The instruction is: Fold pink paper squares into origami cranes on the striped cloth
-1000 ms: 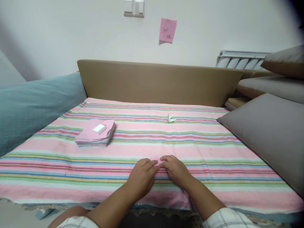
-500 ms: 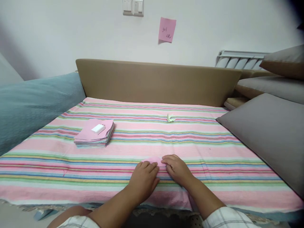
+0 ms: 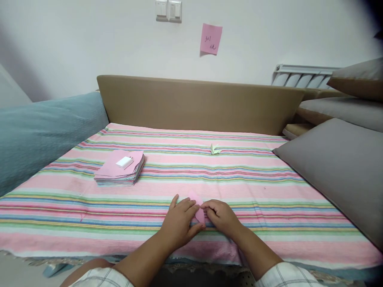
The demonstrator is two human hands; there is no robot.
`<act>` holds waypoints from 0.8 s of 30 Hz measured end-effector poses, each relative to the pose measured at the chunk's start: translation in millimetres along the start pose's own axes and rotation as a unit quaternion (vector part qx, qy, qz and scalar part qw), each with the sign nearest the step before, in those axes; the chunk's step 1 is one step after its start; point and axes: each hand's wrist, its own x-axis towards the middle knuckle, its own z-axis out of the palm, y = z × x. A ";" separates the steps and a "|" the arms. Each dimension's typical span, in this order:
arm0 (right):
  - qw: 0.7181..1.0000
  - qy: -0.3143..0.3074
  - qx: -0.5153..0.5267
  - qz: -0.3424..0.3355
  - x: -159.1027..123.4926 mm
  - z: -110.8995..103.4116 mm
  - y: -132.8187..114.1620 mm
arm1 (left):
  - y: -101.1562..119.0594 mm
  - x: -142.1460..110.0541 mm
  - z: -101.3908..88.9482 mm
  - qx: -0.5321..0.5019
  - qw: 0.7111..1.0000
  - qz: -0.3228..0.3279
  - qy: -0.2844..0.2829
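Observation:
A folded piece of pink paper (image 3: 200,215) lies on the striped cloth between my two hands, narrow and pointed toward its ends. My left hand (image 3: 179,219) rests over its left side with fingers spread, fingertips on the paper and the thumb at its near tip. At the right edge, my right hand (image 3: 220,215) has its fingers curled, with thumb and index fingertip close together at the paper. Fingers cover part of the sheet, so its folds are only partly visible. Farther off stands a small pale green folded paper figure (image 3: 214,149).
A stack of coloured paper (image 3: 112,172) sits at the left with a white plug adapter (image 3: 125,162) on top. The striped cloth (image 3: 263,187) covers the surface. Grey cushions (image 3: 338,159) are piled right, a blue-covered bolster (image 3: 50,131) lies left, and a brown backrest (image 3: 197,103) stands behind.
The pink paper has turned from lying crosswise to pointing away from me. My left hand's fingers have spread, with its thumb moving onto the near tip. My right hand has shifted slightly nearer.

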 end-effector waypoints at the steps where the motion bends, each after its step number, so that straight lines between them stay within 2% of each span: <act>1: 1.000 -0.003 0.001 -0.013 -0.5 1.5 -0.7 | 0.0 0.2 0.0 -0.004 1.000 0.000 -0.001; 7: 0.998 -0.020 -0.001 -0.064 -0.8 5.4 -2.7 | 0.1 0.7 2.0 -0.016 1.000 -0.014 -0.012; 10: 0.997 0.001 -0.015 -0.071 0.8 3.7 0.3 | 0.0 0.4 3.2 -0.014 1.000 -0.011 -0.017; 14: 0.993 0.043 -0.049 -0.093 2.6 1.1 5.9 | -1.0 0.3 2.3 -0.023 0.999 0.018 -0.024; 17: 0.990 0.049 -0.077 -0.105 2.9 0.2 9.1 | -2.6 1.3 0.3 -0.032 0.997 0.056 -0.036; 20: 0.989 0.029 -0.094 -0.113 2.5 0.3 10.5 | -5.7 2.9 -1.7 -0.037 0.994 0.090 -0.047; 24: 0.990 -0.024 -0.091 -0.105 1.7 -0.3 8.7 | -14.8 4.1 -1.6 -0.008 0.994 0.090 -0.057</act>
